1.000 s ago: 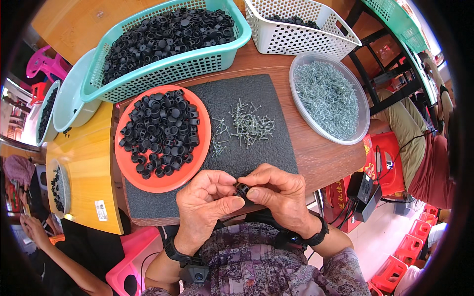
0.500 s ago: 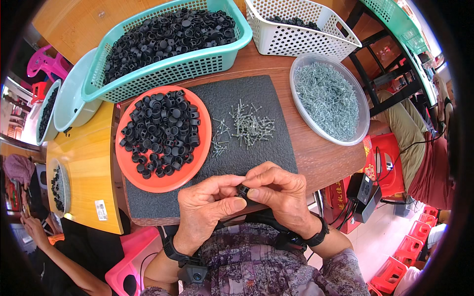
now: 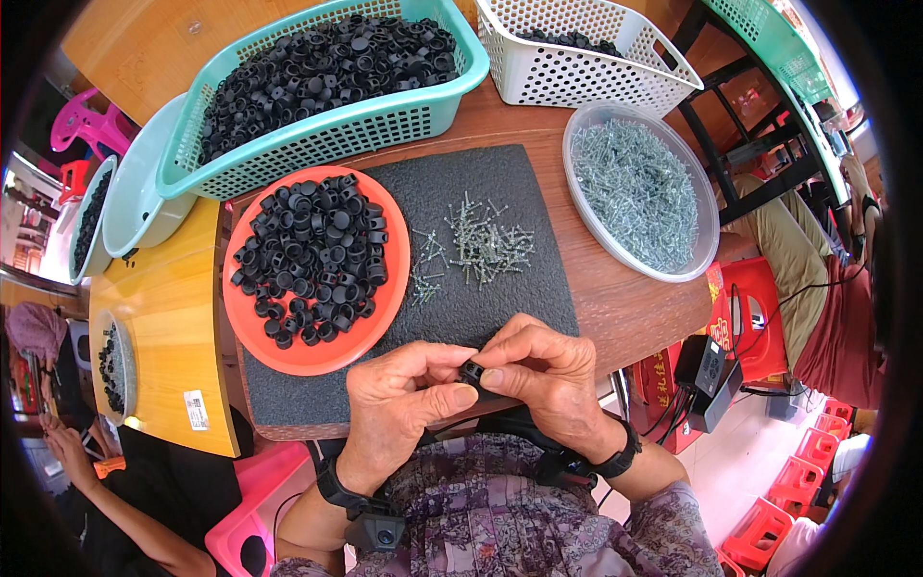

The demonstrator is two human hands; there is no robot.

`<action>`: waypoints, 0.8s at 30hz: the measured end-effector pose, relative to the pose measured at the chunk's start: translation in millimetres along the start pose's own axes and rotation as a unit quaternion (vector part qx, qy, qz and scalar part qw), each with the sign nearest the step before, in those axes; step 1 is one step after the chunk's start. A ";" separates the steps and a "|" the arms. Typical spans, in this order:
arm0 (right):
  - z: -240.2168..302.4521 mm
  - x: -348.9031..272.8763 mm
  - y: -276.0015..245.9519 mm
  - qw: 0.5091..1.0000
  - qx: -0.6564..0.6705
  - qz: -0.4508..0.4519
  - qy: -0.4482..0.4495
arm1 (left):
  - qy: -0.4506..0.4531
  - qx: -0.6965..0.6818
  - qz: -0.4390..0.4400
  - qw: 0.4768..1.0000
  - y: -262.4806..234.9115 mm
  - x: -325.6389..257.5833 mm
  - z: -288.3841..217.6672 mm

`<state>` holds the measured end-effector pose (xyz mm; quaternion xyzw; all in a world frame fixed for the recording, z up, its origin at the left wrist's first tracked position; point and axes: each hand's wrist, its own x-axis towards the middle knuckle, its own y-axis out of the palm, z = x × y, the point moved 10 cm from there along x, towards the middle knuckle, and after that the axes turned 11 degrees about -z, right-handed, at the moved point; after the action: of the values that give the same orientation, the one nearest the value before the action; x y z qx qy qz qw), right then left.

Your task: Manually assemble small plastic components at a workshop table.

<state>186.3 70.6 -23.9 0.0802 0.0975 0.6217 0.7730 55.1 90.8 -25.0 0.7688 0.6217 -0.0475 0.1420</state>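
Between my fingertips, over the near edge of the dark mat (image 3: 385, 178), is a small black plastic cap (image 3: 471, 371). My left hand (image 3: 409, 387) pinches its left side with thumb and forefinger. My right hand (image 3: 538, 375) grips the right side in the same way. Whether a screw sits inside the cap is hidden by my fingers. Just beyond my left hand, an orange-red plate (image 3: 240, 327) holds a heap of similar black caps (image 3: 317, 255). Farther off on the mat lies a loose pile of small screws (image 3: 488, 242).
A clear round tub (image 3: 710, 240) of silvery screws stands on the right. At the back are a teal basket (image 3: 327, 139) full of black parts and a white basket (image 3: 586, 87). Another person's hand (image 3: 69, 452) shows at far left. A red stool (image 3: 760, 327) stands beyond the table's right edge.
Both hands stay in nearly the same place. My left forefinger has drawn slightly back from the right fingers, and more of the black cap shows between them.
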 end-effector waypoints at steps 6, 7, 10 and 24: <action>2.4 0.7 2.1 1.000 -0.020 0.000 -0.004 | -0.025 -0.045 0.002 0.999 -0.5 0.3 6.0; 2.0 0.7 1.9 1.000 -0.020 0.000 -0.004 | -0.025 -0.045 0.002 0.999 -0.2 0.2 6.9; 3.0 1.1 1.6 1.000 -0.019 0.001 -0.017 | -0.015 -0.060 0.001 0.998 1.9 -0.1 6.7; 26.8 -4.9 3.4 0.984 -0.122 -0.013 -0.130 | 0.081 0.044 -0.018 0.996 5.5 -3.8 -4.2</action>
<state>188.8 66.5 3.1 0.0638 -0.0797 0.6035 0.7908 59.2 87.3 -19.2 0.7642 0.6423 -0.0151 0.0563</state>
